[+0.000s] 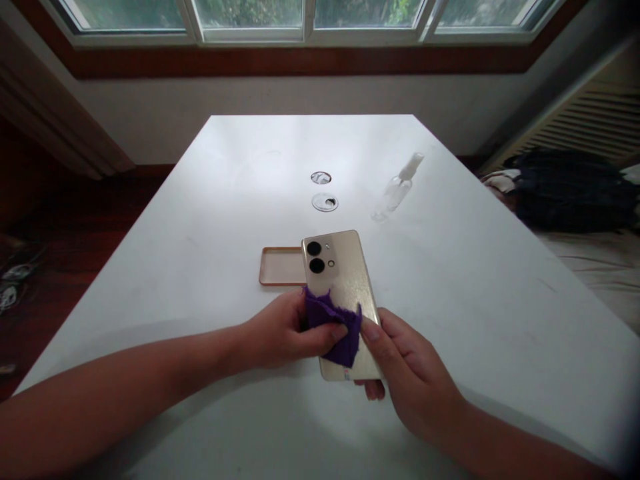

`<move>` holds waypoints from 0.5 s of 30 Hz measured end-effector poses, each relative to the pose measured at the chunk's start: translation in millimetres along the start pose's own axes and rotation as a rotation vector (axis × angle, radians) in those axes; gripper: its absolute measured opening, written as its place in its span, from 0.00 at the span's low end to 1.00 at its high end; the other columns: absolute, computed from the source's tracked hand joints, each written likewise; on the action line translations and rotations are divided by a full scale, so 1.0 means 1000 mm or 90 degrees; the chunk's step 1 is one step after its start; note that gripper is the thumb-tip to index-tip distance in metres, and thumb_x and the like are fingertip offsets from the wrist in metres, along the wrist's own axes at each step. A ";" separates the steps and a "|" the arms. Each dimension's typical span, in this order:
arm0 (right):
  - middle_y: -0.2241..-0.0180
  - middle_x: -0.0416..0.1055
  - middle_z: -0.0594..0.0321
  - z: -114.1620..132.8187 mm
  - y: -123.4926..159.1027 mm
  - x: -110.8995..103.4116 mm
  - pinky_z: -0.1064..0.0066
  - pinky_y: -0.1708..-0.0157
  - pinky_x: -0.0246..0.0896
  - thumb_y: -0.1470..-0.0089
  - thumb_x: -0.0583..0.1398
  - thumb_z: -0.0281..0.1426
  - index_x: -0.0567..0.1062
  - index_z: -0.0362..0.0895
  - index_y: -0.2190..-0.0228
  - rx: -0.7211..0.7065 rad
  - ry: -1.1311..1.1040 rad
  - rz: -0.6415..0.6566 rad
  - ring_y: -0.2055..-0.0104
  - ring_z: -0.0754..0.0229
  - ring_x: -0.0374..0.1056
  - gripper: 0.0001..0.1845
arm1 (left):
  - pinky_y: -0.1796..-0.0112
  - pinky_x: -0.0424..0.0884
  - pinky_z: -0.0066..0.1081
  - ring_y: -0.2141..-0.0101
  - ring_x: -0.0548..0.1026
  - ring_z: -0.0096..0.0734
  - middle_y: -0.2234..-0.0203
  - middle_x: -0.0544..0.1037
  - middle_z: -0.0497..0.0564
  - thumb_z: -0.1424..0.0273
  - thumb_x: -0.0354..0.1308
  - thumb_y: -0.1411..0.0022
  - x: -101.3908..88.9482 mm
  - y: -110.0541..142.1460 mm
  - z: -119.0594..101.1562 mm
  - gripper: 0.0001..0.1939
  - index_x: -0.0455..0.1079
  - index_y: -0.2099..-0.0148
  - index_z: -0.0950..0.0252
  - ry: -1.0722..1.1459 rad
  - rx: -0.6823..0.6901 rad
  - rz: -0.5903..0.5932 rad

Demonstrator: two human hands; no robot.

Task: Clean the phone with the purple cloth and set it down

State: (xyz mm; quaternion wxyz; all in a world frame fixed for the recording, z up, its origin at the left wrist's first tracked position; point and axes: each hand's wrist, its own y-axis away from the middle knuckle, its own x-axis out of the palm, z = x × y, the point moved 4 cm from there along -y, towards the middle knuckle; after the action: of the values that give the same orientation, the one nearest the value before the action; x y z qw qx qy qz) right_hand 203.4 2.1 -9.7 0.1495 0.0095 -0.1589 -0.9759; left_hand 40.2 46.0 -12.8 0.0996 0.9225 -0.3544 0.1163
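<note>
Where cloth ends, phone shines, pale gold

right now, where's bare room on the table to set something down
The table is bare left of the brown-rimmed case, beyond the left forearm, and between the spray bottle and right hand. Crowded: the middle, phone, purple cloth, left hand and case.

This looks to me like a room in someone's home: a heap of dark cloth lies on a pale, bed-like surface at the right, and a curtain hangs at the left over reddish wood floor. Past the white tabletop, a wood-trimmed window looks onto greenery.
</note>
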 end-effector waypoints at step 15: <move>0.78 0.63 0.69 0.009 0.000 0.005 0.78 0.84 0.63 0.37 0.57 0.52 0.67 0.45 0.69 0.001 -0.061 -0.091 0.81 0.68 0.61 0.22 | 0.58 0.73 0.28 0.60 0.78 0.35 0.60 0.81 0.55 0.58 0.49 0.28 0.015 0.015 -0.015 0.20 0.76 0.51 0.66 -0.137 -0.092 0.156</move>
State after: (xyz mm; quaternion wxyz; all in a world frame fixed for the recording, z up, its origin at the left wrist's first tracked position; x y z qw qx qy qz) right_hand 198.0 3.1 -0.5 0.0714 -0.0256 -0.1656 -0.9833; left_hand 38.8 28.9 7.1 0.1121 0.8700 -0.4801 0.0024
